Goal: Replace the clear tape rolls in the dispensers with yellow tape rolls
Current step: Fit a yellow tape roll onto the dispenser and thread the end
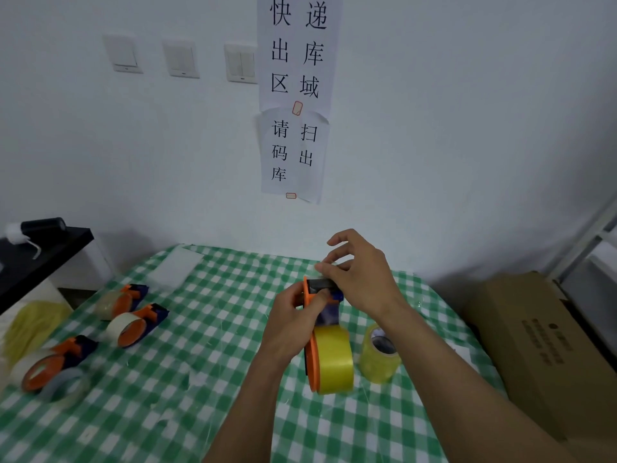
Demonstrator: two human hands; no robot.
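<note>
My left hand [293, 320] grips an orange and blue tape dispenser [315, 332] held above the table, with a yellow tape roll [335, 360] mounted in it. My right hand [359, 277] pinches the free end of the tape at the dispenser's top, by the cutter. A second yellow tape roll [380, 354] stands on the table just right of it. At the left lie three more dispensers with clear rolls: one at the far left [122, 300], one in the middle [137, 325], one near the front [53, 362]. A loose clear roll [65, 385] leans against the front one.
The table wears a green and white checked cloth [200, 379]. A brown cardboard box [541, 345] stands at the right. A black shelf [40, 252] with a dark roll is at the left, a yellowish bundle [33, 324] below it. Paper signs [297, 95] hang on the wall.
</note>
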